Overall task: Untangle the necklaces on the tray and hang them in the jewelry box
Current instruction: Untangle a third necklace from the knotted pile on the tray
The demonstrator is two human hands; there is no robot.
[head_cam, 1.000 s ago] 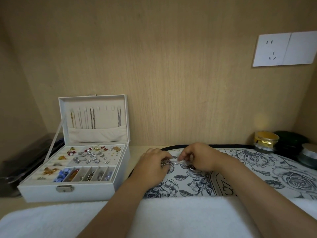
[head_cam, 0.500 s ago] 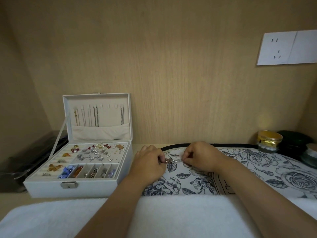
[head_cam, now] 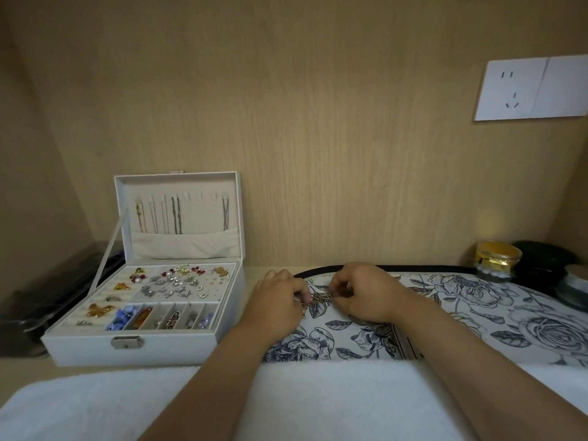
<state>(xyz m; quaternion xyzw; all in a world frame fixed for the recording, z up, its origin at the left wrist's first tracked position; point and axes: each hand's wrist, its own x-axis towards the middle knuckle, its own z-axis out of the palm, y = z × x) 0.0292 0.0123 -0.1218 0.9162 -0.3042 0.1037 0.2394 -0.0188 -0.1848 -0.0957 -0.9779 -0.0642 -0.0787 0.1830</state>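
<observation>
The right hand [head_cam: 366,292] has edged in toward the left hand [head_cam: 276,303]. The open jewelry box [head_cam: 152,348] sits just left of the floral tray [head_cam: 471,316]; a gold jar [head_cam: 496,259] and dark pots [head_cam: 544,259] crowd its far right corner, and a white towel [head_cam: 318,402] covers the near edge. Bare tray stretches right. Both hands pinch the tangled necklaces [head_cam: 319,299] between them, at the tray's left end.

Dim warm light, wide-angle bowing at edges, slight softness throughout.
</observation>
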